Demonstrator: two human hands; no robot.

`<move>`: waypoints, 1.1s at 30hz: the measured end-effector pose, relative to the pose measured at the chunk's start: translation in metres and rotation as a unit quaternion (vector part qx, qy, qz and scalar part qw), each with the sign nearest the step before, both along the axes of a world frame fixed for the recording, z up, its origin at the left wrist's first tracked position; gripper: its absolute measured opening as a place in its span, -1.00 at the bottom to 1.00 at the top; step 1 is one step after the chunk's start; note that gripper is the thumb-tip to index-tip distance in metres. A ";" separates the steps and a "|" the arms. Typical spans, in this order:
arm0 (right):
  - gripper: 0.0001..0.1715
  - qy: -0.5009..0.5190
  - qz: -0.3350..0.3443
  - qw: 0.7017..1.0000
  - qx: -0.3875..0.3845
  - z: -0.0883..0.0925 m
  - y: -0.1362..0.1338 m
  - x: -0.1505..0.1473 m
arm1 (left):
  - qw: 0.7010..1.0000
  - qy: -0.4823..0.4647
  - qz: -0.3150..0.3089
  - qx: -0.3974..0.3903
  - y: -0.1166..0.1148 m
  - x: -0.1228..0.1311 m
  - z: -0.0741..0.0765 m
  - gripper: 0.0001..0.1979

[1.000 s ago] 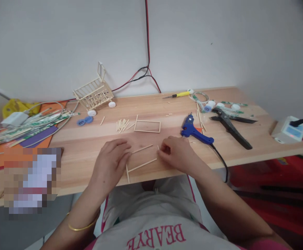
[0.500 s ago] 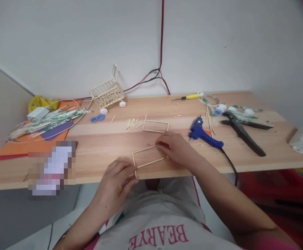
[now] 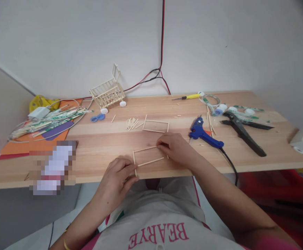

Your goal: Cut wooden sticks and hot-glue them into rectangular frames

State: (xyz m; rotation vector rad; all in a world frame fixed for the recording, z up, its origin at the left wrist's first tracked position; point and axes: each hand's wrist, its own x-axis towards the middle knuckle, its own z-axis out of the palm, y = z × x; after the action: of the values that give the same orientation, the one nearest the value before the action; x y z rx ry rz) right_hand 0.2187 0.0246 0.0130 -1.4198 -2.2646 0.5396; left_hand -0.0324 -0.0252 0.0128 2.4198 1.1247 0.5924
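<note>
Near the table's front edge lies a thin wooden stick frame (image 3: 151,161), with its left crosspiece joined to two long sticks. My left hand (image 3: 118,178) pinches the lower part of that crosspiece between thumb and fingers. At the far right corner, my right hand (image 3: 174,147) is closed on a short wooden stick (image 3: 167,156), whose lower end shows below the fingers. The near long stick stops just short of this short stick. Behind my right hand lies a second stick frame (image 3: 156,121), beside a pile of short cut sticks (image 3: 132,123).
A stick cart (image 3: 107,94) with white cap wheels stands at the back. Right of my hands are a blue glue gun (image 3: 204,133), black cutters (image 3: 242,132) and a yellow knife (image 3: 191,97). Bagged sticks (image 3: 49,121) and a blurred phone (image 3: 53,168) are on the left.
Both hands keep hold of the stick frame. My left hand and the frame's near side have shifted up very slightly; the rest looks the same.
</note>
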 end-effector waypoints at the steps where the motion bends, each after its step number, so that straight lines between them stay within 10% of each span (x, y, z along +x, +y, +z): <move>1: -0.84 0.001 0.000 1.000 0.000 0.000 0.000 0.000 | 1.000 -0.002 0.001 -0.001 0.000 0.000 0.000 -0.79; 33: -0.77 -0.021 0.012 1.000 -0.007 0.000 -0.008 0.004 | 1.000 -0.002 -0.027 -0.004 0.010 -0.005 -0.001 -0.71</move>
State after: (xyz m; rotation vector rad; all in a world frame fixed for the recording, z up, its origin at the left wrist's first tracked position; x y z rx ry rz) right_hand 0.2228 0.0165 0.0131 -1.4247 -2.3178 0.5391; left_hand -0.0373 -0.0151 0.0118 2.4323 1.0552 0.5751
